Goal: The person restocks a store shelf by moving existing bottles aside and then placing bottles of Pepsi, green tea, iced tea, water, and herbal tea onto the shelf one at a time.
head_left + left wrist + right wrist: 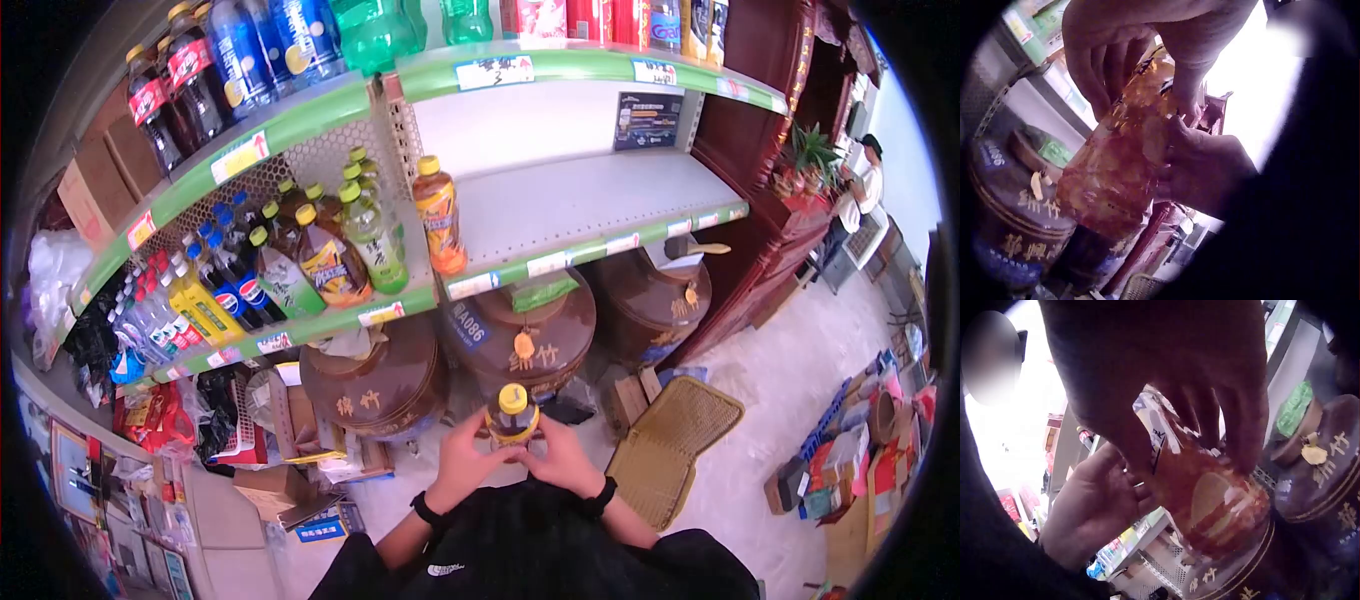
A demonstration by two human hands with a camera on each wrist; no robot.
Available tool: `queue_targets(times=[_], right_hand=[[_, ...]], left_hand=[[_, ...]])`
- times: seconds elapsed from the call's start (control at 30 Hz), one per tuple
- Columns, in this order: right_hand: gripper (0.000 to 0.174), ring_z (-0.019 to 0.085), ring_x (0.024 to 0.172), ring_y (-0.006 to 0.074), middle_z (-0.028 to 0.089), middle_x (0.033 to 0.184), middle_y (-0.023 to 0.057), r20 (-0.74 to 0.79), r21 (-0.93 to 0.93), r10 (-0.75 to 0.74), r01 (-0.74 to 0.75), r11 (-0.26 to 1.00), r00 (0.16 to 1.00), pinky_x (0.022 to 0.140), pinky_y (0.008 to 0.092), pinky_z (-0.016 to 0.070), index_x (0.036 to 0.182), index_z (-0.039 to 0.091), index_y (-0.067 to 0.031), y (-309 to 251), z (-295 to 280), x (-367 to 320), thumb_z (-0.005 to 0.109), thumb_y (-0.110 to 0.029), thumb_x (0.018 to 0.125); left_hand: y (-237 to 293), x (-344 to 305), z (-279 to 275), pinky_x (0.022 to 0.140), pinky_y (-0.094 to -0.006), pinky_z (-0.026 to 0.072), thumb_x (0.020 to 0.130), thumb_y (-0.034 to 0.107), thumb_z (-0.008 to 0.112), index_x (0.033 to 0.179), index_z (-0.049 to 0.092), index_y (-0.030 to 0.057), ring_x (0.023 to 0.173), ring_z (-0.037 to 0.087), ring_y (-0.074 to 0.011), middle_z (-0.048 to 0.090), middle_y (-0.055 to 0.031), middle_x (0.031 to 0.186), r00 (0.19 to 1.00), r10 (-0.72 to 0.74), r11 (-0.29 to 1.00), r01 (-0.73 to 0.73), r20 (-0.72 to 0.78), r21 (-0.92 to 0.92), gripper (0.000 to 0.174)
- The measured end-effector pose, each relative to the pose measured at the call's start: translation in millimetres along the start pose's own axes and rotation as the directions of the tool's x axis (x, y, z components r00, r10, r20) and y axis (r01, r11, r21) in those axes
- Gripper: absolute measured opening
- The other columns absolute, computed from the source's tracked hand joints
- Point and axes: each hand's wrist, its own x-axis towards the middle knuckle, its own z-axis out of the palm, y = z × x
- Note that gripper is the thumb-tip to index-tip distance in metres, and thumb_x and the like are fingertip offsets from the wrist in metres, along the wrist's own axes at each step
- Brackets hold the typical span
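The bottle (pixel 513 412) I hold is clear plastic, full of amber drink, with a yellow cap screwed on and an orange-red label wrapped round its body. It stands upright close before my chest, my left hand (pixel 462 455) and right hand (pixel 562 458) curled round its sides.

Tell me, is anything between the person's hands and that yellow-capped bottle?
Nothing visible. The left hand and the right hand both hold the bottle, with the fingers curled round its sides.
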Motion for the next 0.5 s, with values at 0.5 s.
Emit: queue_targets(times=[0.5], right_hand=[[0.04,0.073,0.108,0.0257,0.074,0.112,0.0194,-0.163,0.261,-0.203,0.24,0.935,0.966,0.095,0.0393,0.06,0.123,0.059,0.0073,0.0,-89.5,305.0,0.077,-0.009,0.091]], left_hand=[[1.1,253.9,-16.5,0.084,-0.0407,0.056,0.083,0.023,0.085,0.152,0.041,0.0034,0.106,0.066,-0.0356,0.057,-0.0213,0.132,0.659,0.285,0.884,0.101,-0.697,0.457,0.084]])
